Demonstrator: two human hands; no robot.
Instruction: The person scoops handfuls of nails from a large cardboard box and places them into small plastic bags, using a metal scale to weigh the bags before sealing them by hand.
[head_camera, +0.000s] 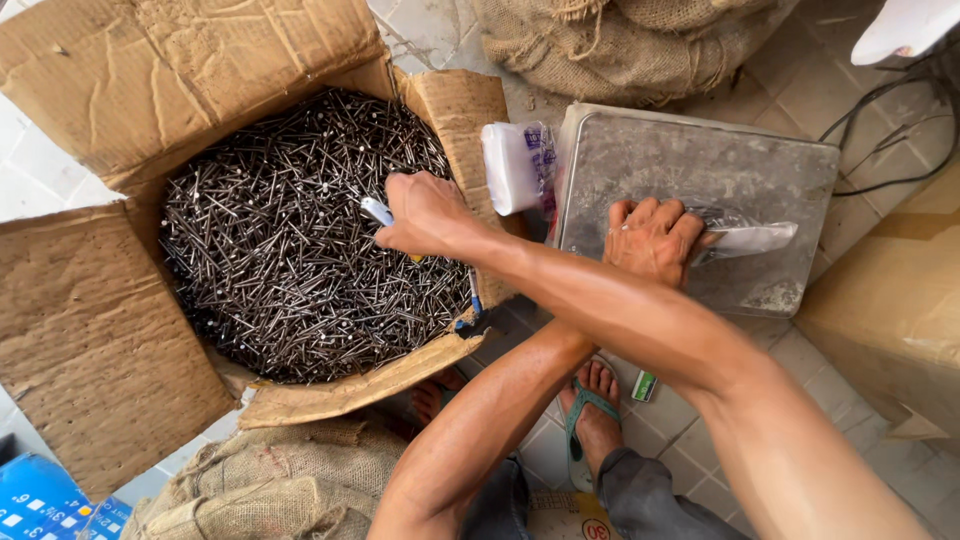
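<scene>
The arms cross: the right arm comes in from the lower right and reaches left over the box, while the left arm rises from the bottom middle and passes under it to the right. The right hand (425, 215) hovers low over the nails (300, 240), fingers curled shut around a small white-and-blue handled tool (378, 211) whose tip points left. The left hand (655, 240) lies knuckles-up on the metal tray (700, 170), fingers closed on the neck of a clear plastic bag (745, 237) that trails to the right.

The nails are dark, thin and long, heaped in a tangled mass that fills the open cardboard box (90, 330). The box sits on the left, flaps spread wide, with its torn right flap (460, 110) standing between the nails and the tray. The right hand is over the right edge of the heap; the left hand is well apart from it, past the flap.

A white packet with purple print (518, 165) leans against the tray's left side. Burlap sacks (620, 40) lie at the far edge and another at the near edge. A foot in a green sandal (592, 400) rests on the tiled floor (830, 70).
</scene>
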